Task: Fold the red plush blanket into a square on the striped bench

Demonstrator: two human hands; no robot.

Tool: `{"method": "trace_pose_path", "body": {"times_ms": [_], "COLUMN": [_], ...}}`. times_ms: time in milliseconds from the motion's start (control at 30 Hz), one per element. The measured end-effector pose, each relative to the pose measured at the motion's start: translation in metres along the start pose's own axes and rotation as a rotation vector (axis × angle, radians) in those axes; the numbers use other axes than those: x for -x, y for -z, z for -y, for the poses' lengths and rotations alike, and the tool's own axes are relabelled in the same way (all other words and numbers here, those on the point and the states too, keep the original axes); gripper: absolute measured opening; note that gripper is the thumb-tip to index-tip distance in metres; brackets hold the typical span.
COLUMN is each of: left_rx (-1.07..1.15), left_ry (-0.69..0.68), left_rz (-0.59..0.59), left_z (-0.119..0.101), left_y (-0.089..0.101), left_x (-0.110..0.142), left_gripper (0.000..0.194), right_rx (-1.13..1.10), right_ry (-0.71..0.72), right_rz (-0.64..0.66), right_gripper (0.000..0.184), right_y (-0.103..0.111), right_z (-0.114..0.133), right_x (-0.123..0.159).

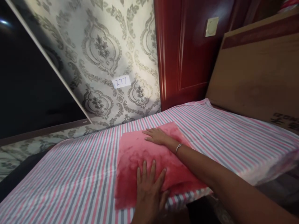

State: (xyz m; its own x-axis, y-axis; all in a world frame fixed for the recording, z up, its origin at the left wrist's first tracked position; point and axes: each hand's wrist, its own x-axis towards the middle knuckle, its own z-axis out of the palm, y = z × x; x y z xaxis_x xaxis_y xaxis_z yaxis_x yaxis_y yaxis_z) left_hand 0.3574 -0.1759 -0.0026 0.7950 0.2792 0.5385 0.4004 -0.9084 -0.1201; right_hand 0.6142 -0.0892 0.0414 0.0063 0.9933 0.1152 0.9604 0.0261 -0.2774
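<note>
A pink-to-red piece of soft cloth, laid out flat in a rough rectangle, rests on a striped sheet. Its near part is darker red, with a mottled, plush-looking surface. My left hand lies on the cloth's near part with fingers spread. Farther back, my right hand is flat on the lighter pink part close to the far edge, fingers outstretched. A thin bracelet circles my right wrist. Neither hand grips anything.
A large cardboard box stands at the back right beside a dark red wooden panel. Patterned wallpaper bears a paper label reading 277. A dark screen-like panel is at left. The sheet's near edge hangs down.
</note>
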Motion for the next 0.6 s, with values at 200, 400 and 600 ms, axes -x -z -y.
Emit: {"method": "trace_pose_path", "body": {"times_ms": [200,400,600], "left_rx": [-0.030,-0.009,0.165], "left_ry": [-0.012,-0.003,-0.086], "left_rz": [-0.021,0.021,0.089], "left_z": [0.003,-0.005,-0.064], "left_y": [0.001,0.011,0.011], "left_x": [-0.002,-0.010,-0.045], "left_gripper": [0.070,0.066,0.074], "right_rx": [0.023,0.106,0.177], "right_ry": [-0.020,-0.065,-0.116], "right_rz": [-0.026,-0.115,-0.048], "right_gripper": [0.058,0.058,0.058], "right_y": [0.017,0.047,0.051], "right_z": [0.009,-0.006,-0.028], "right_x": [0.006,0.052,0.078]}}
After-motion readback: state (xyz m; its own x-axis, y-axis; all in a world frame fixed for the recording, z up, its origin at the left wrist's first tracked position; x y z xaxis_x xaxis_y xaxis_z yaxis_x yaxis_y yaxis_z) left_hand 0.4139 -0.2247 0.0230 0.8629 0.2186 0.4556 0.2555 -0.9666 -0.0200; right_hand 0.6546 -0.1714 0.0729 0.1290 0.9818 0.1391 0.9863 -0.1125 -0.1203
